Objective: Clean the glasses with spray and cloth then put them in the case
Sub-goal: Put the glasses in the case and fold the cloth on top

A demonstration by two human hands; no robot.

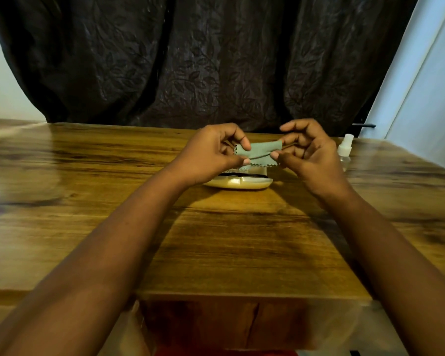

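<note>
— Forearms reach over the table [216, 240]; what step?
— Folding, I'd judge: left hand [211, 152] and right hand [311, 160] pinch the cloth [260, 152] at either end.
— Glasses?
— Dark frame [244, 175] seemingly in the open case [238, 183]; spray [344, 152] right.
— Next?
— Tuck cloth in, close.

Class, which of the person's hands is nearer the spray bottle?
Right. The right hand is just beside the spray bottle; the left hand is across the cloth.

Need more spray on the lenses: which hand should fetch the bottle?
Probably the right hand: the clear plastic spray bottle stands just beside it, while the left hand can keep pinching the green zigzag-edged cloth.
</note>
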